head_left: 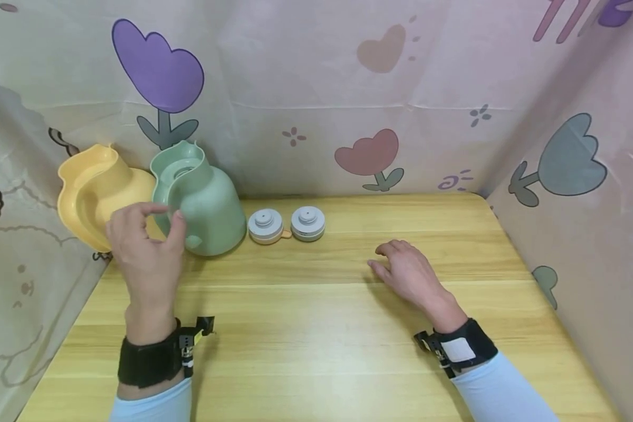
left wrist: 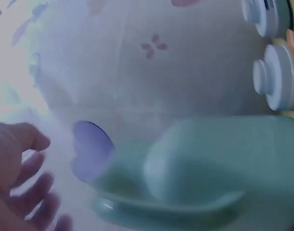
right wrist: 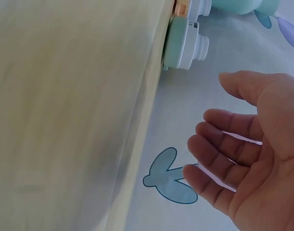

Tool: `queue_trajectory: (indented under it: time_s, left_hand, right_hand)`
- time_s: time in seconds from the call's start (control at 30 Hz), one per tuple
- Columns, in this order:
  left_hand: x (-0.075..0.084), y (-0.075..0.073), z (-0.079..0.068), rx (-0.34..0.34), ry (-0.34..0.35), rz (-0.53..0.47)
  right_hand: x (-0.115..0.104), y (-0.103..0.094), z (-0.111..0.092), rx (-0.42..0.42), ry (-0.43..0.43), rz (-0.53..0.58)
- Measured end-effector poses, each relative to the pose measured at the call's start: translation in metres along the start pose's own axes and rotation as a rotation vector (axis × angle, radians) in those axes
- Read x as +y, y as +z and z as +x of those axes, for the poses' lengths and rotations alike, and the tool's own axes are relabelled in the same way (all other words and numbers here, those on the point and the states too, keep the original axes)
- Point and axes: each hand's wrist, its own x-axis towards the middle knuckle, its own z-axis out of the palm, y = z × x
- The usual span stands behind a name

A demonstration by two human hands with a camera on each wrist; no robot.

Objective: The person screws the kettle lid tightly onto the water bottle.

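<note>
My left hand [head_left: 150, 258] is raised before a green jug [head_left: 218, 211] with a wavy spout, its thumb and fingers spread apart around nothing. In the left wrist view, a gap separates the fingers from the blurred jug. A yellow jug [head_left: 123, 190] of the same shape stands on the left, partly behind that hand. Two white-topped lids sit right of the jugs: an orange-based lid [head_left: 265, 226] with a small tab, and a green-based lid [head_left: 308, 224]. Over the table's right half hovers my right hand [head_left: 411, 272], fingers loosely bent and holding nothing.
The wooden table [head_left: 306, 340] ends at a patterned cloth backdrop [head_left: 274, 70], which also rises at both sides. Each wrist wears a black strap [head_left: 150, 360] with a small device attached.
</note>
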Motion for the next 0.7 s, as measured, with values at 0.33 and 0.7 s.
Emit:
queue_trajectory:
  time_s: [0.33, 0.7]
  left_hand:
    - [-0.032, 0.019, 0.007, -0.249, -0.645, -0.180]
    - [-0.049, 0.039, 0.005, -0.156, -0.602, -0.238]
  right_hand:
    - [-0.004, 0.002, -0.001, -0.025, 0.028, 0.001]
    - [-0.003, 0.002, -0.001, -0.058, 0.013, -0.009]
